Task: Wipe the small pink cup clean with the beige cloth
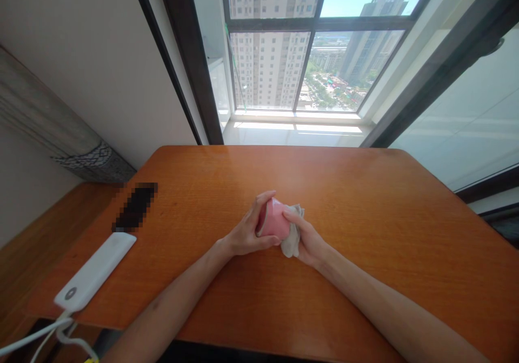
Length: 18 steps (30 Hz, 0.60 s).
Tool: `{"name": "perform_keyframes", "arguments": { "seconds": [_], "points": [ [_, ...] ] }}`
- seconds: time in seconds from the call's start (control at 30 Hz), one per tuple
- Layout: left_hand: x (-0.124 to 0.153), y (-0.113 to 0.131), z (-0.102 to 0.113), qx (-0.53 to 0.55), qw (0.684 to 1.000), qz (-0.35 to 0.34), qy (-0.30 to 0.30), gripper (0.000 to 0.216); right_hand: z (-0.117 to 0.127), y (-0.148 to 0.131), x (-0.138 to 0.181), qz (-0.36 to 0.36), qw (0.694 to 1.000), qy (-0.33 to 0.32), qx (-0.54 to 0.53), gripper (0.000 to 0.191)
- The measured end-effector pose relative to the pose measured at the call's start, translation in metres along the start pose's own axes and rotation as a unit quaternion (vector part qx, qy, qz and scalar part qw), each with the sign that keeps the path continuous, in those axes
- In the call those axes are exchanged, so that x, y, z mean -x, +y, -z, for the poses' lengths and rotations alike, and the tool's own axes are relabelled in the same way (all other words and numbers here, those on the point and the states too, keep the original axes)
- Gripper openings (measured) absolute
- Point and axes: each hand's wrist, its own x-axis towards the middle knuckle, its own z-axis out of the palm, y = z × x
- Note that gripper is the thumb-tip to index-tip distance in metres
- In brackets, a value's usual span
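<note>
A small pink cup [275, 221] is held on its side just above the middle of the orange wooden table [365, 201]. My left hand [247, 228] wraps round the cup's rim end, fingers closed on it. My right hand [306, 236] presses a crumpled white cloth [292, 239] against the cup's base and side, fingers closed on the cloth. Both forearms rest on the table, reaching in from the near edge.
A white power bank [97, 268] with a white cable [36, 336] lies near the table's left front corner, with a blurred dark object [135, 206] just behind it. A large window [300, 55] rises beyond the far edge. A lower wooden surface [24, 244] adjoins on the left.
</note>
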Motion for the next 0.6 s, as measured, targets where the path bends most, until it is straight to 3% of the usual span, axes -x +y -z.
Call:
{"name": "perform_keyframes", "arguments": {
  "seconds": [0.17,0.37,0.6],
  "points": [
    [-0.001,-0.0016,-0.0001,-0.026,0.999,-0.027,-0.005,0.106,0.0078,0.0007,-0.0038,-0.004,1.0,-0.006,-0.011,0.037],
    [-0.0007,-0.0012,0.0,-0.044,0.999,0.004,0.006,0.1,0.0078,-0.0002,-0.0048,-0.016,1.0,-0.017,0.0,0.036],
    [0.0006,-0.0026,0.0003,0.037,0.998,0.042,0.02,0.091,0.0044,0.0077,-0.0004,0.078,0.983,0.013,0.168,0.055]
  ]
}}
